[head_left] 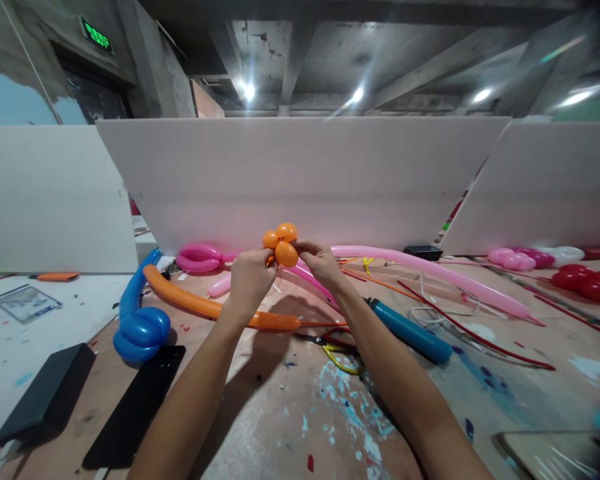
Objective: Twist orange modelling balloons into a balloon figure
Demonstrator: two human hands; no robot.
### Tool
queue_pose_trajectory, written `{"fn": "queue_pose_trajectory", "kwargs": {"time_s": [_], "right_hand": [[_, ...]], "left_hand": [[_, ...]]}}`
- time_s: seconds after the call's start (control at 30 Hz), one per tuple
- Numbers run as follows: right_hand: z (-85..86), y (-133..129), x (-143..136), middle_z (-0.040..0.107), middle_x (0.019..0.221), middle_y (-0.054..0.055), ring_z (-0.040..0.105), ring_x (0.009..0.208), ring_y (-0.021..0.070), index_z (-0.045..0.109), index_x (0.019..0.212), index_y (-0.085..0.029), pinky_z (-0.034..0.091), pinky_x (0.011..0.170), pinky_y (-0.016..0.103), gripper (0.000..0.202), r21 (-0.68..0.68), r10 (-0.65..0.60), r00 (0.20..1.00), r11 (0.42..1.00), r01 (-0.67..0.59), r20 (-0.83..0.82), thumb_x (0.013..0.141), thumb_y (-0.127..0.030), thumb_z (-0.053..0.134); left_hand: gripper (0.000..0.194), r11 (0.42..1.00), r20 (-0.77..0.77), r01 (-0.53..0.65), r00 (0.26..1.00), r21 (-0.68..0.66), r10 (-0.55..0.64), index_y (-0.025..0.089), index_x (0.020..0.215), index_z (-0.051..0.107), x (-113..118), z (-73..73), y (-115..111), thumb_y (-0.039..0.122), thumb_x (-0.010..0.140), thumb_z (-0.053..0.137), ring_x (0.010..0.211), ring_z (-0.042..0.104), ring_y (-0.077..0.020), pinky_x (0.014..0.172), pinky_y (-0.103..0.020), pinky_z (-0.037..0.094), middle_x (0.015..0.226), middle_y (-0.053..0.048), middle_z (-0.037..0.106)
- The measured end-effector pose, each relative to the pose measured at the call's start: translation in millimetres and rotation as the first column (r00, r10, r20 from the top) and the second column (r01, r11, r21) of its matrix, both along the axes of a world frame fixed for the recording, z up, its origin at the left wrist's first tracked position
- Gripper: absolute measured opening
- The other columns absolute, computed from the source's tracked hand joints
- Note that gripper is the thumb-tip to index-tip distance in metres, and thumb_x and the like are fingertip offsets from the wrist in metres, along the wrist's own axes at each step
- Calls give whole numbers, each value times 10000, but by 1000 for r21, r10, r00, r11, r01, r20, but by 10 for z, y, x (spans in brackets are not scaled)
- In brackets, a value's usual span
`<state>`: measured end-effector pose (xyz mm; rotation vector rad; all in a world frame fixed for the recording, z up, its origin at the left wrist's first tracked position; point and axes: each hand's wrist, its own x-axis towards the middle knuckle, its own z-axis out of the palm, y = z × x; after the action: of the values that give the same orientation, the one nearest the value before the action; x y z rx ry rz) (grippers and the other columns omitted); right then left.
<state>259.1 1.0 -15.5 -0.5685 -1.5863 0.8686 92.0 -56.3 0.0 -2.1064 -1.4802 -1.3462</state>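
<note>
In the middle of the head view, a small cluster of orange balloon bubbles (286, 254) is held up above the table. My left hand (251, 277) pinches it from the left side, fingers closed at its lower edge. From the right, my right hand (321, 265) grips it with fingers closed, the fingertips partly hidden behind the bubbles. Below my hands lies a long orange balloon (195, 298), partly covered by my left wrist. A pink balloon (430, 270) stretches away to the right behind my right hand.
A blue twisted balloon (143, 333) and a black phone (137, 407) lie at left, beside a black box (47, 393). Scissors (337, 350) and a teal hand pump (410, 330) rest near my right forearm. Red balloon bubbles (587, 281) sit far right. A white board (300, 180) stands behind.
</note>
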Motion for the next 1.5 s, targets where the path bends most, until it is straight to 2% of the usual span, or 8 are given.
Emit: {"fn": "queue_pose_trajectory", "kwargs": {"time_s": [0.33, 0.57, 0.73, 0.97, 1.03, 1.2, 1.33, 1.5], "right_hand": [[24, -61, 2, 734, 806, 22, 659, 818, 192, 760, 840, -190, 500, 805, 324, 217, 84, -98, 979, 993, 84, 177, 748, -249, 572], [26, -102, -1, 652, 643, -2, 584, 627, 153, 720, 717, -144, 417, 614, 240, 225, 225, -265, 903, 955, 196, 339, 781, -207, 513], [19, -98, 18, 634, 631, -8, 569, 614, 141, 716, 728, -150, 391, 595, 223, 207, 281, -288, 882, 941, 189, 372, 808, -226, 540], [31, -104, 68, 657, 652, 13, 585, 596, 135, 707, 777, -153, 376, 580, 221, 185, 401, -359, 827, 898, 180, 434, 833, -200, 537], [29, -120, 45, 677, 673, 28, 600, 599, 142, 702, 796, -154, 378, 581, 226, 179, 446, -428, 809, 864, 235, 403, 831, -184, 529], [-9, -156, -41, 699, 716, 57, 602, 588, 151, 695, 884, -157, 386, 588, 241, 185, 541, -540, 731, 794, 278, 417, 850, -216, 523], [3, -209, -42, 709, 739, 60, 606, 599, 148, 695, 901, -160, 388, 597, 240, 176, 571, -526, 701, 795, 203, 482, 849, -200, 532], [72, -339, -50, 698, 705, 29, 584, 559, 117, 694, 895, -173, 395, 587, 222, 179, 535, -412, 755, 839, 96, 511, 883, -236, 527]], "left_hand": [[229, 986, 214, 153, 967, -67, -135, 182, 892, 738, -61, 9, 47, 195, 781, 538, 709, 650, -166, 677, -258, 455, 822, -53, 746], [306, 853, 232, 458, 884, -252, -406, 133, 1020, 688, -99, 102, 4, 176, 764, 527, 719, 633, -152, 656, -251, 484, 925, -66, 731], [256, 825, 232, 485, 872, -290, -431, 132, 980, 678, -116, 122, -28, 255, 773, 589, 682, 600, -142, 604, -246, 466, 829, -46, 697], [425, 807, 377, 547, 812, -223, -446, 143, 1140, 559, -45, 59, -18, 289, 755, 665, 958, 667, -209, 777, -300, 543, 1095, -112, 684], [390, 851, 320, 471, 863, -232, -390, 159, 1085, 583, -45, 74, -34, 347, 756, 675, 920, 677, -219, 767, -319, 545, 1043, -102, 700], [512, 989, 125, 4, 992, -149, 15, 196, 1086, 599, -74, 137, -103, 515, 701, 705, 889, 674, -276, 769, -400, 526, 1050, -88, 703], [671, 993, -79, 27, 996, -117, -37, 245, 1320, 461, -128, 164, -149, 456, 725, 688, 1123, 605, -284, 881, -384, 503, 1370, -71, 552], [569, 987, -232, -21, 973, -162, -17, 294, 1328, 467, -138, 191, -230, 322, 776, 601, 1139, 588, -290, 1026, -485, 396, 1363, -30, 566]]}}
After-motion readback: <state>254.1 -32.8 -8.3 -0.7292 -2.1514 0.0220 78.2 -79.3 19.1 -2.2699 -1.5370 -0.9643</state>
